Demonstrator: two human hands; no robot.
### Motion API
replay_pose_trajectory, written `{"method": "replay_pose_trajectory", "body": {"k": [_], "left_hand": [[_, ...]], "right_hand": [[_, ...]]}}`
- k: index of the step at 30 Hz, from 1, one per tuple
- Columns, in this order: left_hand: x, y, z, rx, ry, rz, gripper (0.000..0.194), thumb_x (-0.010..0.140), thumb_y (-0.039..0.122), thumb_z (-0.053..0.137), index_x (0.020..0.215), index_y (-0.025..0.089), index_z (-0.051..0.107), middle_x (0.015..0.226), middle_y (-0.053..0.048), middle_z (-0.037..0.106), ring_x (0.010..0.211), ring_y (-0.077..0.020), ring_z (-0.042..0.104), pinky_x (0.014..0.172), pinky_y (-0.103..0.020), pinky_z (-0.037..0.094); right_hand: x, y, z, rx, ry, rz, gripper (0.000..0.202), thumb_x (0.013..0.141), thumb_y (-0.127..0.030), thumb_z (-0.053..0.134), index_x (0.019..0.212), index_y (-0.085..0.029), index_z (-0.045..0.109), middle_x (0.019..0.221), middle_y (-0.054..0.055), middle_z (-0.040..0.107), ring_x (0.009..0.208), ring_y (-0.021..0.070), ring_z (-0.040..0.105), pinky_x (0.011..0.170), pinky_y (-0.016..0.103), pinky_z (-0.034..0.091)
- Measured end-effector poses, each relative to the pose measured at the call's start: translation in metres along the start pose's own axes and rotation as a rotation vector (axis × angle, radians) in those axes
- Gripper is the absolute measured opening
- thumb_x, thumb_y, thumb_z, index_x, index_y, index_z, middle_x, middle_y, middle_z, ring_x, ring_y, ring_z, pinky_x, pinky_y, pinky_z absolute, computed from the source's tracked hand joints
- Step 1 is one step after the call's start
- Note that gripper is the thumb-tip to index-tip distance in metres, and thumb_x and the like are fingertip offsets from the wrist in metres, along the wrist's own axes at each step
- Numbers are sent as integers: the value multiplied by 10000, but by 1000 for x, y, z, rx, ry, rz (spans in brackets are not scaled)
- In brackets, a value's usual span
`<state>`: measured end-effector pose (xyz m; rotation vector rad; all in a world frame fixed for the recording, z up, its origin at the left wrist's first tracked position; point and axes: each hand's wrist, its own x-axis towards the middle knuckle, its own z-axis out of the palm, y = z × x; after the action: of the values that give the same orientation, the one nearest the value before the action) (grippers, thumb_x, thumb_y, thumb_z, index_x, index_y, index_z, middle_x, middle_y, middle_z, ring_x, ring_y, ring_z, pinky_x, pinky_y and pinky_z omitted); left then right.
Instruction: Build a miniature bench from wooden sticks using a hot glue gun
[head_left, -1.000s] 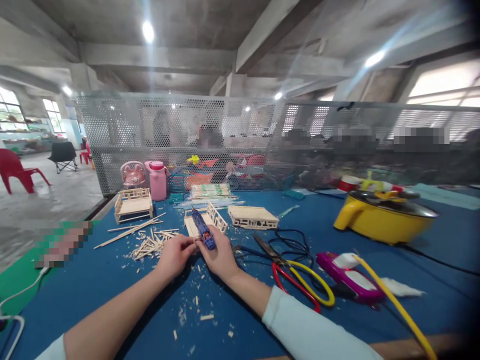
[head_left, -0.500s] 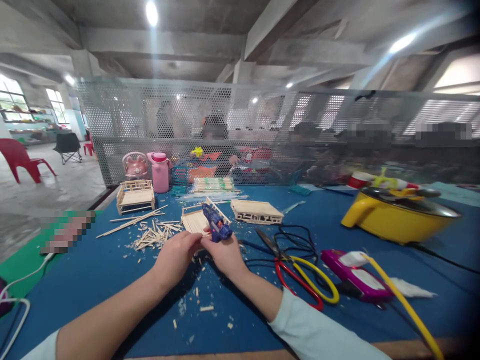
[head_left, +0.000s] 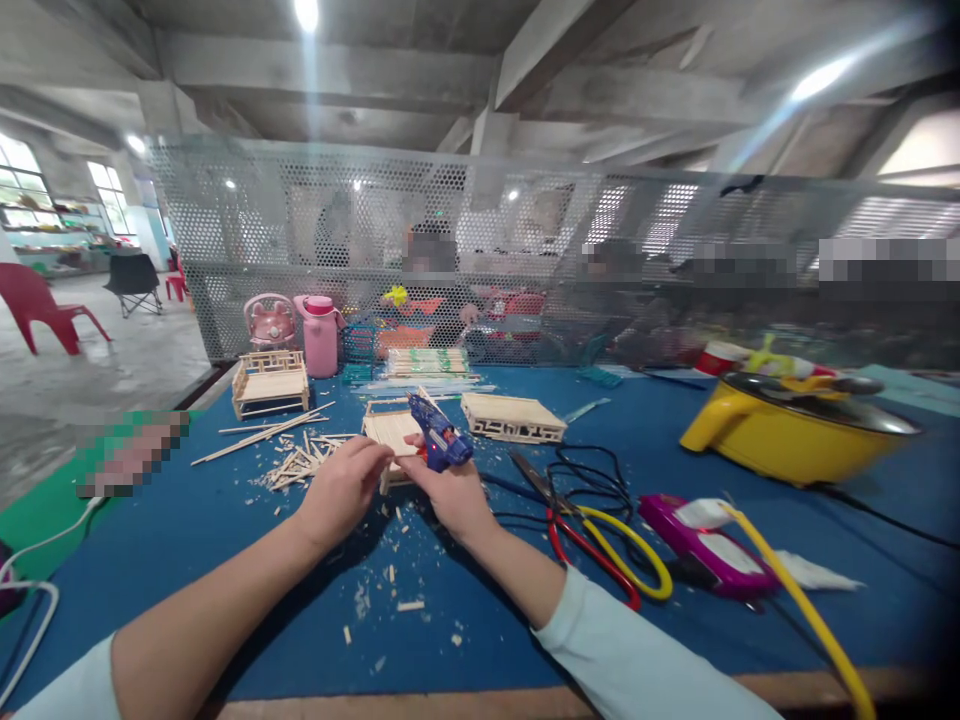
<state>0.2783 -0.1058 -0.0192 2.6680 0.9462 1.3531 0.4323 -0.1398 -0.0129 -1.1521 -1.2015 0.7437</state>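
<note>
My right hand (head_left: 448, 492) is closed round a blue glue gun (head_left: 441, 436), whose body slants up and to the left. Beside it, my left hand (head_left: 346, 492) has its fingers pinched together; whatever lies between them is too small to make out. The fingertips of both hands nearly meet at the near edge of a small wooden stick frame (head_left: 390, 430), which they partly cover. Loose short sticks (head_left: 300, 462) lie left of the frame. A finished-looking stick bed model (head_left: 271, 386) stands at the back left, and a low stick model (head_left: 513, 416) stands to the right.
Scissors (head_left: 559, 510) with red and yellow handles lie by a black cable. Farther right are a yellow pot (head_left: 787, 430) and a magenta device (head_left: 705, 550). A pink bottle (head_left: 321, 338) stands before the mesh partition (head_left: 375, 215), with people behind it. Stick scraps dot the blue table (head_left: 300, 640).
My left hand has shifted slightly left and up, and its fingertips have parted a little from my right hand. The glue gun has turned slightly and moved right.
</note>
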Motion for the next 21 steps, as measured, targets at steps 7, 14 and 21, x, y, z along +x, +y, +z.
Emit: {"method": "replay_pose_trajectory", "body": {"k": [7, 14, 21], "left_hand": [[4, -1, -13, -218, -67, -555, 356, 901, 386, 280, 589, 220, 333, 527, 36, 392, 523, -140, 396, 532, -271, 308], [-3, -5, 1, -387, -201, -513, 213, 721, 373, 571, 698, 201, 447, 678, 21, 519, 644, -147, 464, 608, -254, 349], [2, -8, 9, -324, -183, -554, 223, 725, 274, 532, 587, 207, 370, 640, 22, 550, 612, -139, 476, 614, -254, 343]], "right_hand": [[1, 0, -8, 39, -94, 97, 335, 634, -420, 684, 841, -164, 620, 681, 27, 657, 621, 183, 645, 658, 344, 537], [7, -18, -35, -32, -262, 60, 375, 692, -511, 638, 821, -161, 597, 560, -37, 556, 428, 82, 483, 473, 243, 399], [9, -33, -49, -15, -420, 53, 213, 712, -361, 583, 796, -172, 531, 557, -40, 544, 425, 79, 435, 473, 248, 345]]}}
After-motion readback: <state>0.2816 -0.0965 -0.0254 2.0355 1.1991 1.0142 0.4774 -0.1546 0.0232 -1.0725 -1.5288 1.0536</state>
